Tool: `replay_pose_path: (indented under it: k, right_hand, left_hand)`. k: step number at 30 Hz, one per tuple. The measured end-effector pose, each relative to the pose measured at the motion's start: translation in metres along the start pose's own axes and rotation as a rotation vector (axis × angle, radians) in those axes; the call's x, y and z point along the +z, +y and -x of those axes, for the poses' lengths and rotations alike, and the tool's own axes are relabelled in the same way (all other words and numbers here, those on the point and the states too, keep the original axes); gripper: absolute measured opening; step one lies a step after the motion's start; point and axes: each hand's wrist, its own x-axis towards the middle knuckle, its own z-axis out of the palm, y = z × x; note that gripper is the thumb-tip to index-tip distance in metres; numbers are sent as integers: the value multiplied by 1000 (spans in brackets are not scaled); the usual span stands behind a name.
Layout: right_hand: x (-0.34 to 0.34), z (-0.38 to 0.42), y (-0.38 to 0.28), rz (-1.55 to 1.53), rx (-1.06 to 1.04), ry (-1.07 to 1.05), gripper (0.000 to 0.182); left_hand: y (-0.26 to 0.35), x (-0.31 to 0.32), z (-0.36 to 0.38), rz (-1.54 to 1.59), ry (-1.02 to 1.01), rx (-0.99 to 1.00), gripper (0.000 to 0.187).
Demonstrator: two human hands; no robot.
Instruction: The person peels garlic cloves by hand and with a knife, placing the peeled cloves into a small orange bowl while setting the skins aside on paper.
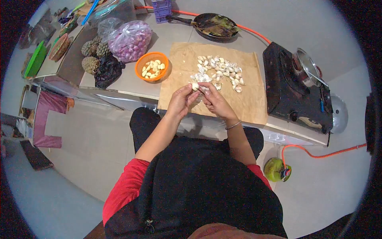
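Observation:
My left hand [181,101] pinches a pale garlic clove [195,86] between thumb and fingers, above the near part of a brown paper sheet [173,85]. My right hand [218,104], with a bracelet at its wrist, is closed right beside the clove. Its fingertips meet close to the clove, and what they hold is too small to make out. Beyond the hands, unpeeled garlic cloves [227,71] and papery white skins [200,77] lie scattered on the paper. An orange plastic basket [166,65] to the left holds several peeled cloves [152,69].
A black gas stove [280,95] with a metal pan [308,63] stands at the right. Behind the paper sits a black frying pan [215,27]. At the left are a bag of shallots [130,41], a black plastic bag [108,71] and brown knobbly fruits [90,65].

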Motion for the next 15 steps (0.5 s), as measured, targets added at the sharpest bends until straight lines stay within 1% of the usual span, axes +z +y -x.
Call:
replay_pose_path:
  k: [5,8,10,12,13,15]
  right_hand:
    - [-11,0,7,-83,7,-62,31]
    - [-3,4,-2,91,-19,-18,33]
    - [3,1,2,225,-123,34,32]
    - [4,1,3,313,-184,76,32]
    - [4,2,1,335,-194,90,31]
    - [1,2,-1,351,-181,130,30]
  left_hand:
    - [4,3,3,4,-14,-26,28]
    - [6,4,5,7,-14,-38,30]
    - [3,-3,2,12,-31,-51,30]
    - [1,-6,0,38,10,-66,30]
    - [0,-6,-1,51,29,-73,30]
    - [1,-3,1,47,1,-50,30]
